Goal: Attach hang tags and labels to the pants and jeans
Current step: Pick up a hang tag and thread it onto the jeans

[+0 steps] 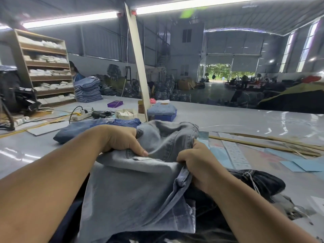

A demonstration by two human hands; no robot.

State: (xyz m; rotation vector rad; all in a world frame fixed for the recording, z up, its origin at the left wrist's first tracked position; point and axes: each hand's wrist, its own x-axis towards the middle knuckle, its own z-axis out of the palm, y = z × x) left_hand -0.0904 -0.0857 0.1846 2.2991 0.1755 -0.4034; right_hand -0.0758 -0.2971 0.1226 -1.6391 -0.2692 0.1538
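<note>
Your left hand (121,139) and right hand (196,163) each pinch the light jeans (140,186), bunched between them above the table (245,120). The label strip (235,151) lies just beyond your right hand, the nearer one.

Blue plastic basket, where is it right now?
Head view, centre, far side of the table: the blue plastic basket holds folded jeans, just right of the leaning white post and beyond the light-blue jeans.

Tube lights (70,19) hang over a wooden shelf unit (43,67); beyond, seemingly, an open roller door (231,71).
</note>
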